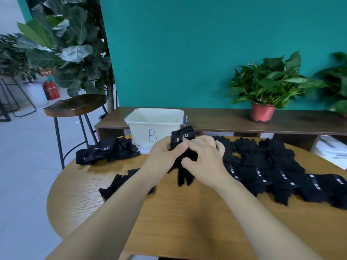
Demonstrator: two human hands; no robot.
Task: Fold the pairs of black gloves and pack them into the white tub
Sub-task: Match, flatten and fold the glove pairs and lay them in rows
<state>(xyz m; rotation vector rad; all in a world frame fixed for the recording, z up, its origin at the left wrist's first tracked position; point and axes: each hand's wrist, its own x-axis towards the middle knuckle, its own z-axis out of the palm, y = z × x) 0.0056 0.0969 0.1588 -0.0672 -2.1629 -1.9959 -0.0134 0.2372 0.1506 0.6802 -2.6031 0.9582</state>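
Left grip (165, 154), right grip (206, 162) — both curled round one glove pair (183, 137) (marked 511) near one tub (139, 131).

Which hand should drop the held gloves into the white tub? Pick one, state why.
Left, probably. The left hand grips the held gloves at the cuff end and sits directly before the white tub; the right hand holds them lower and farther to the right.

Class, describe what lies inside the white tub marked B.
Inside the white tub, only bare inner walls show; nothing rises above its rim. Its floor is hidden by the front wall, so low-lying contents cannot be ruled out.
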